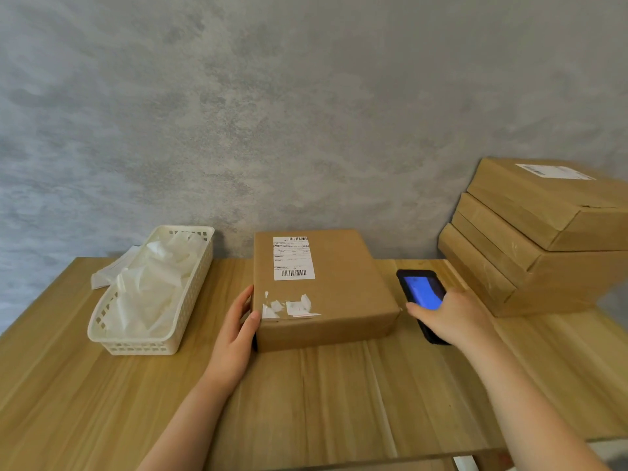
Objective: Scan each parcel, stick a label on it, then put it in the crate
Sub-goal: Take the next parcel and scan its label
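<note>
A brown cardboard parcel [339, 287] lies flat in the middle of the wooden table [102, 385]. A white barcode label [294, 258] is stuck on its top, and torn white label scraps sit near its front left corner. My left hand [238, 329] grips the parcel's front left corner, thumb on top. My right hand [452, 316] holds a black handheld scanner [421, 292] with a lit blue screen, just right of the parcel and pointing away from me.
A white slotted plastic basket [185, 300] holding crumpled white backing paper stands to the left. Several stacked cardboard parcels [543, 232] fill the right back corner, the top one labelled. A grey wall runs behind the table.
</note>
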A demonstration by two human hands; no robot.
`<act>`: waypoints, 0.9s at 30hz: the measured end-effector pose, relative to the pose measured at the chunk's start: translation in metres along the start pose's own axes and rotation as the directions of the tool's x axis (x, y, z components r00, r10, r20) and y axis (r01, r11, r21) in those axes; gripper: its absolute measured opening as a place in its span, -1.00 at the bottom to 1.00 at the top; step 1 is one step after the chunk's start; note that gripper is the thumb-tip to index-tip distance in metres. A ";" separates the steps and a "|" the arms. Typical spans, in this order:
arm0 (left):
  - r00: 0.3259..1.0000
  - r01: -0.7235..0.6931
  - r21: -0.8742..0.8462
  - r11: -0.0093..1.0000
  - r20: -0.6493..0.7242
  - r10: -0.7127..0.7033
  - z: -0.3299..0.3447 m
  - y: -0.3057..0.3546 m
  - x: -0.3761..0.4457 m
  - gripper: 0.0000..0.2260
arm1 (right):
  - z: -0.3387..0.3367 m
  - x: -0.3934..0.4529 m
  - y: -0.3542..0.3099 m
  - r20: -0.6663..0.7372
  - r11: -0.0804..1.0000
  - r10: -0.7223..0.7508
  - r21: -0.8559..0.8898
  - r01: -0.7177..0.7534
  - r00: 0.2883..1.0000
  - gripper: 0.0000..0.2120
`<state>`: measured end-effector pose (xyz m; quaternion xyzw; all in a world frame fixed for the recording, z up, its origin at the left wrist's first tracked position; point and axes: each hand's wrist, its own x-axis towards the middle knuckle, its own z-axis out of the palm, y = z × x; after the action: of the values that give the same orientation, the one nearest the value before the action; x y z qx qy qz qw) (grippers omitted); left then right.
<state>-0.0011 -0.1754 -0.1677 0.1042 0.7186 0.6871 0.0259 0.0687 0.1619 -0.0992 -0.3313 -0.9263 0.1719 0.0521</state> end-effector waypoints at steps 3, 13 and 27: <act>1.000 -0.006 0.006 1.000 0.010 0.006 -0.001 -0.002 0.001 -0.60 | 0.033 0.005 0.017 0.018 0.998 0.063 0.010 -0.063 0.998 -0.36; 1.000 0.000 0.026 1.000 -0.007 0.001 0.000 -0.004 0.003 -0.60 | 0.059 0.000 0.026 0.006 0.991 0.072 -0.112 -0.071 0.997 -0.14; 0.968 -0.125 0.251 0.960 -0.183 0.174 -0.014 0.006 0.002 -0.55 | 0.031 -0.006 -0.119 -0.197 0.866 -0.437 0.169 0.470 0.877 -0.57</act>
<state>-0.0045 -0.1882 -0.1607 0.0901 0.7843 0.6033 -0.1125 -0.0038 0.0636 -0.0866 -0.1084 -0.9477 0.2267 0.1968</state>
